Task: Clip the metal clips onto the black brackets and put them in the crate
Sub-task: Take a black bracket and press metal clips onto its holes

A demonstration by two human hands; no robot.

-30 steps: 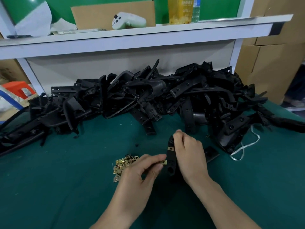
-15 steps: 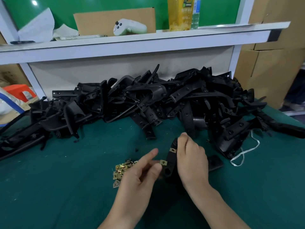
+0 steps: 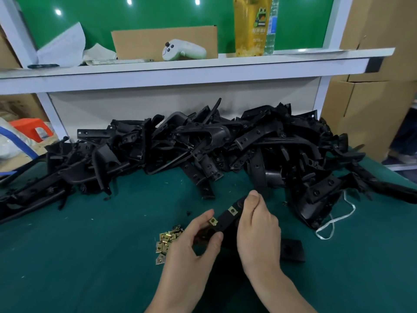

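Note:
My right hand (image 3: pixel 257 231) grips a black bracket (image 3: pixel 226 219) tilted above the green table. Two brass metal clips sit on the bracket's strip, one at its middle (image 3: pixel 232 210) and one lower down (image 3: pixel 213 221). My left hand (image 3: pixel 191 247) pinches the bracket's lower end at that lower clip, between forefinger and thumb. A small heap of loose brass clips (image 3: pixel 168 241) lies on the cloth just left of my left hand. A big pile of black brackets (image 3: pixel 203 150) fills the back of the table. No crate is in view.
The green table cloth (image 3: pixel 79 256) spreads in front. A flat black piece (image 3: pixel 291 249) lies right of my right wrist, and a white cord (image 3: pixel 336 220) beyond it. A white shelf (image 3: pixel 180 66) holds a controller, cardboard and bottles. Cardboard boxes (image 3: pixel 372 98) stand at right.
The bracket has tilted, its top end swinging to the right in my right hand. My left hand's fingers have closed onto the lower clip and the bracket's end.

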